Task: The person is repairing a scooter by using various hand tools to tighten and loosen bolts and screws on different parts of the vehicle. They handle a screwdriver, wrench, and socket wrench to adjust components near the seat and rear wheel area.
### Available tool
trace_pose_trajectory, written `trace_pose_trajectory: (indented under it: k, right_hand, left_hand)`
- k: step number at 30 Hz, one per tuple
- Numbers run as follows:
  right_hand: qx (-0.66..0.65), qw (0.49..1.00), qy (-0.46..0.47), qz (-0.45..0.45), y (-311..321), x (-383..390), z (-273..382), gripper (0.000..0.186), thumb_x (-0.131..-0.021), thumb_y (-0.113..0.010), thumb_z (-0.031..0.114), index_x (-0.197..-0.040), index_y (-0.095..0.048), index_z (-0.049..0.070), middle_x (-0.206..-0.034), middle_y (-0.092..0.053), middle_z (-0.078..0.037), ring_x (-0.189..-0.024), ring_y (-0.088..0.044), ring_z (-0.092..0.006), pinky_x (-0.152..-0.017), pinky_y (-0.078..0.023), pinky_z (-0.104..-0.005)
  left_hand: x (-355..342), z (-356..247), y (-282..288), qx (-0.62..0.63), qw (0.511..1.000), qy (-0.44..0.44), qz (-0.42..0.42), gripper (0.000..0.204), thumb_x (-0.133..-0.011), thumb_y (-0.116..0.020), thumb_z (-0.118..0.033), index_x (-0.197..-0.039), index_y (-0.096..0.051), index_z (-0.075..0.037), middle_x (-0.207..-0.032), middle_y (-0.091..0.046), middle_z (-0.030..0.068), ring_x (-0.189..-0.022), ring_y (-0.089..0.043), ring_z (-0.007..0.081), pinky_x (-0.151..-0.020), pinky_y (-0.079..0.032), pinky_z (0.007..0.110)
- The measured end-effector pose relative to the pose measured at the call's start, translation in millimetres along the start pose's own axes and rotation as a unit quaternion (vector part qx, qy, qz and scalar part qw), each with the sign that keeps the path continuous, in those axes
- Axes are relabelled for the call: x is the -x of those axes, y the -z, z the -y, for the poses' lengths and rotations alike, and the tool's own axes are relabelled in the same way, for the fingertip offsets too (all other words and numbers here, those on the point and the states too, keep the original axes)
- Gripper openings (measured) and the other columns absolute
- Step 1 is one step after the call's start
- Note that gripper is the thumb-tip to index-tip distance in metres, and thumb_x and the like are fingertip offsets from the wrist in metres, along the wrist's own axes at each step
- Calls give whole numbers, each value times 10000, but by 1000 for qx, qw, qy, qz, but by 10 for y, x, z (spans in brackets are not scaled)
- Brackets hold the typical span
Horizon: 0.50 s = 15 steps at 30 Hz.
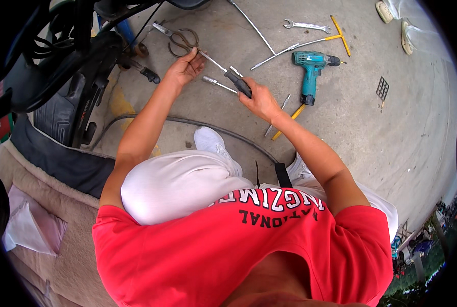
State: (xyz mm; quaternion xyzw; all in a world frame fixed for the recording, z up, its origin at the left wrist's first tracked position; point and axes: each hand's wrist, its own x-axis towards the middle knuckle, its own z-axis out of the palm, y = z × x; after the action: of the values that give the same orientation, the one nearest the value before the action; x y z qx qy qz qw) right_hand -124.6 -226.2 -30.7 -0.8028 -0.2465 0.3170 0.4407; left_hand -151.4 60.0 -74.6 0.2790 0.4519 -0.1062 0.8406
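Note:
My right hand [262, 102] is closed round the dark handle of a screwdriver [237, 83], whose bare metal shaft points up and left. The shaft's tip reaches the fingertips of my left hand [186, 67]. Those fingers are curled and pinched together at the tip; whether they grip the shaft or some small part is too small to tell. Just beyond my left hand lies a pair of scissors [179, 41] with large loop handles. Under and beside the screwdriver, a socket wrench [219, 84] with a metal shaft rests on the concrete floor.
A teal cordless drill [310, 71] lies right of my right hand. Farther off are an open-end wrench [307, 25] and a yellow-handled T-wrench [338, 36]. A dark vehicle [59, 97] stands at left, a black cable [187, 121] crosses before my shoes, and another person's shoes [406, 38] show far right.

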Motion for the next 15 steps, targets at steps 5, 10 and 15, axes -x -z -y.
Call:
trace_pose_trajectory:
  k: [5,10,15]
  right_hand:
    - [-7,1000,2,-15,4,4,1,364,-803,-594,211,-1117,-532,38,-774,-610,-248,-741,-615,-410,-642,-477,-446]
    - [5,1000,8,-23,5,-1,-61,346,-798,-582,220,-1101,-541,58,-758,-608,-243,-735,-609,-413,-639,-470,-463]
    - [-11,1000,-17,-1,64,-33,-24,364,-794,-581,223,-1121,-551,64,-760,-614,-234,-731,-614,-403,-638,-473,-453]
  left_hand:
    - [29,24,-32,6,1000,-2,-5,133,-857,-656,-230,-903,-608,-115,-979,-683,83,-933,-645,208,-674,-486,288]
    - [4,14,-25,0,1000,5,4,127,-864,-647,-225,-907,-610,-111,-967,-686,82,-927,-647,192,-656,-480,286]
    - [3,-11,-22,-21,999,-19,22,125,-870,-641,-212,-918,-614,-101,-964,-685,82,-916,-644,192,-663,-482,296]
